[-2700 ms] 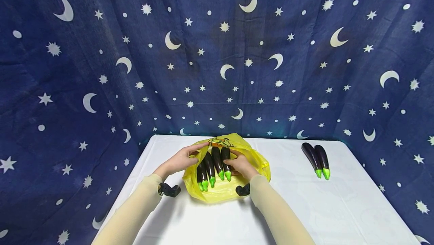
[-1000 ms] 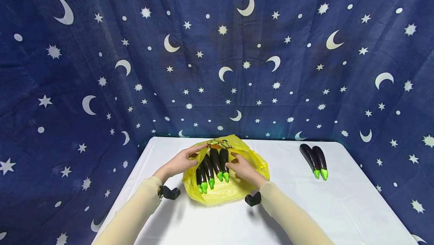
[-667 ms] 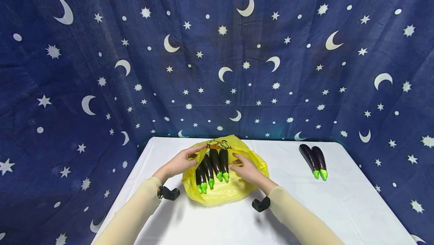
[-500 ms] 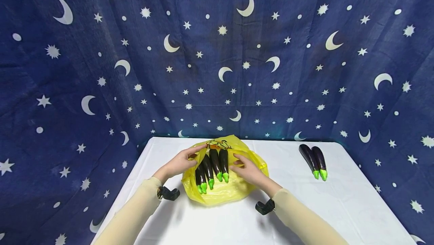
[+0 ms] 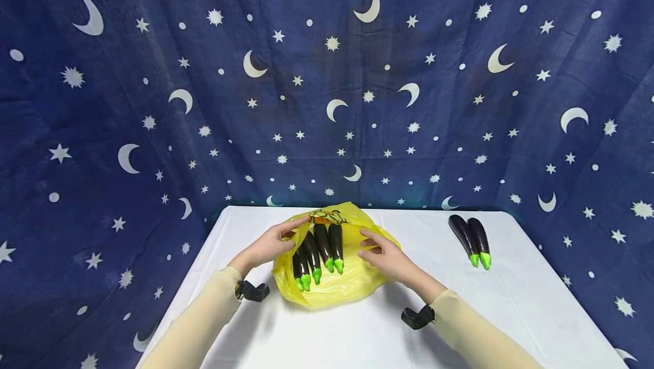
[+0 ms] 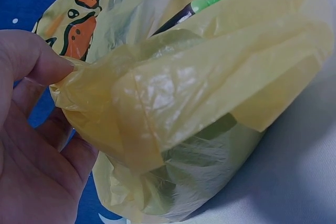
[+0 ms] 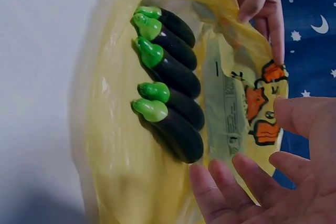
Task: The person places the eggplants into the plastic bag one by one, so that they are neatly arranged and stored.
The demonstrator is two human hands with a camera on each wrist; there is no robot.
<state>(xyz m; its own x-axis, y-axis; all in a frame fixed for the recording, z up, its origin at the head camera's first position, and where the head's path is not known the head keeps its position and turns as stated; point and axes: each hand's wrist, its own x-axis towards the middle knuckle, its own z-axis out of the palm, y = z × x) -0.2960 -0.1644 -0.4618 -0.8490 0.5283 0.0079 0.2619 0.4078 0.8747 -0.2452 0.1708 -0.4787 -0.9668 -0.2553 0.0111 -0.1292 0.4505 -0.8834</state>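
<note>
A yellow plastic bag [image 5: 352, 289] lies on the table with its mouth toward me, a printed cartoon on its far side. Several eggplants [image 5: 323, 244], glossy dark purple with green stem ends, lie side by side inside it, toward the left. My left hand [image 5: 265, 245] pinches the bag's left rim; in the left wrist view the thumb presses on the yellow film. Over the right part of the bag is my right hand [image 5: 390, 258], its fingers relaxed and spread with nothing between them. The right wrist view shows its fingertips apart from the nearest eggplant [image 7: 178, 132].
Two more eggplants [image 5: 471, 241] lie together at the right of the white-covered table [image 5: 516, 301]. A dark blue curtain [image 5: 327, 130] with moons and stars hangs behind the table and along both sides.
My right hand has let go of the rightmost eggplant in the bag and drawn away to the right. My left hand stays at the bag's rim.
</note>
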